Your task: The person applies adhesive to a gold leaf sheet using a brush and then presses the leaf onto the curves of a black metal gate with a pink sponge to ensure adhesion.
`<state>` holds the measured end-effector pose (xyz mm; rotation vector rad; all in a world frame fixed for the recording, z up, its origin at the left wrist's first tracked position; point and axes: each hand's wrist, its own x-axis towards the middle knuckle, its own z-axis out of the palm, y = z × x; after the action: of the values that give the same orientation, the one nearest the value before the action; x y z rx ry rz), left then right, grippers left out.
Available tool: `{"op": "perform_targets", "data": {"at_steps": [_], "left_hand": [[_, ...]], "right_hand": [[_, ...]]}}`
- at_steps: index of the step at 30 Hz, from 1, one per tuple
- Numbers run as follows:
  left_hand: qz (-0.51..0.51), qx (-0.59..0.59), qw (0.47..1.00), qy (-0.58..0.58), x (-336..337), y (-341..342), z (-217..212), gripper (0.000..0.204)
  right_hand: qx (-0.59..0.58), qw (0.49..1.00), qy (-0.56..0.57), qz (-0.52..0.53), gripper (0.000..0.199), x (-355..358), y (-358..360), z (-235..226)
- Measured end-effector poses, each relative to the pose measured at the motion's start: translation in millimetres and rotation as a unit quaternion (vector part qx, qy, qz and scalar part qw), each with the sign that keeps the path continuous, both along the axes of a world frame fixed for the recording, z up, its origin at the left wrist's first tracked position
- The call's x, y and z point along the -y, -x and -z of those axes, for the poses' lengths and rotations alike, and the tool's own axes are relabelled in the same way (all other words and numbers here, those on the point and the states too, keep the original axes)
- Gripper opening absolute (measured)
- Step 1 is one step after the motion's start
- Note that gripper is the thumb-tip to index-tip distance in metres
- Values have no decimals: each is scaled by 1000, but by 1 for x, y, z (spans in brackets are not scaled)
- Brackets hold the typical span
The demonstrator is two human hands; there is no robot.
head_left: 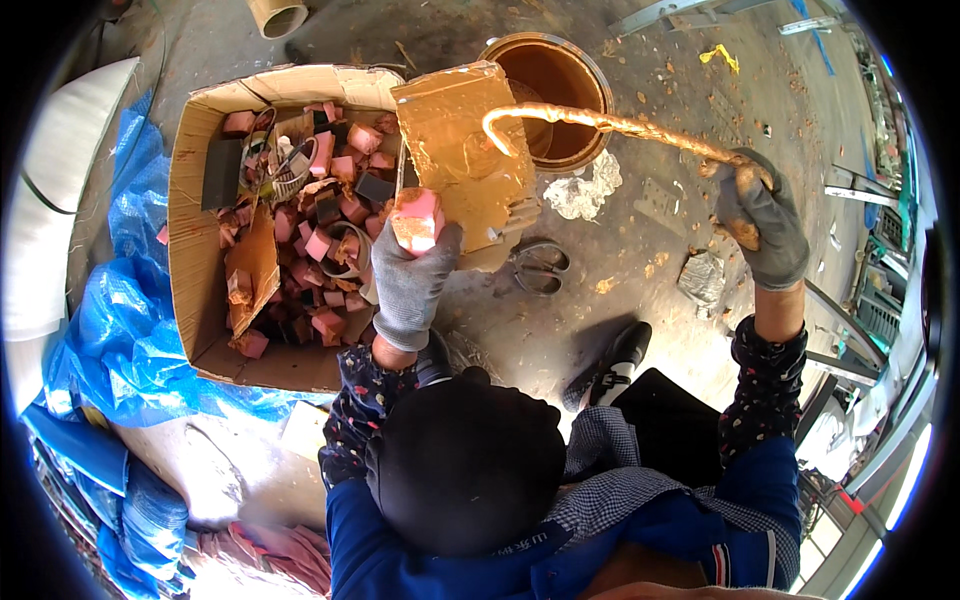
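My left hand (pixel 412 290), in a grey glove, grips a pink foam block (pixel 418 220) with brown-orange smears over the near corner of the cardboard box (pixel 192 250). My right hand (pixel 765 225), also gloved and stained with copper colour, is raised at the right. Its fingers are wrapped round the end of a long copper-coloured stick (pixel 630 124) with a hooked tip, like a cane. The hook reaches left, over a stained cardboard flap (pixel 450 100), apart from the foam block. Beneath the stick stands a round bucket (pixel 603 85) with brown-coated walls.
The box holds many pink and dark foam pieces (pixel 320 240). Black-handled scissors (pixel 540 268), crumpled white paper (pixel 588 188) and a clear plastic bag (pixel 702 278) lie on the floor. Blue tarp (pixel 115 320) bunches along the left; metal frames (pixel 850 370) stand at the right.
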<state>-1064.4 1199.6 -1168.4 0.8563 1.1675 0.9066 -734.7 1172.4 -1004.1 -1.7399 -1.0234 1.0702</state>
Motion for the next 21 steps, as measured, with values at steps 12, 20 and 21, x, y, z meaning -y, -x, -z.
{"op": "perform_targets", "data": {"at_steps": [12, 20, 21], "left_hand": [[-4, -12, 1000, -1, 0, -4, -1, 21], [-21, -12, 999, -35, 0, -4, 7, 20], [-22, 1, 1000, -22, 0, -4, 6, 20]], "right_hand": [[-19, 999, 4, -37, 37, 2, -8, 0], [-53, 993, -11, 100, 36, 1, -15, 7], [-56, 992, -9, 116, 36, -1, -15, 7]]}}
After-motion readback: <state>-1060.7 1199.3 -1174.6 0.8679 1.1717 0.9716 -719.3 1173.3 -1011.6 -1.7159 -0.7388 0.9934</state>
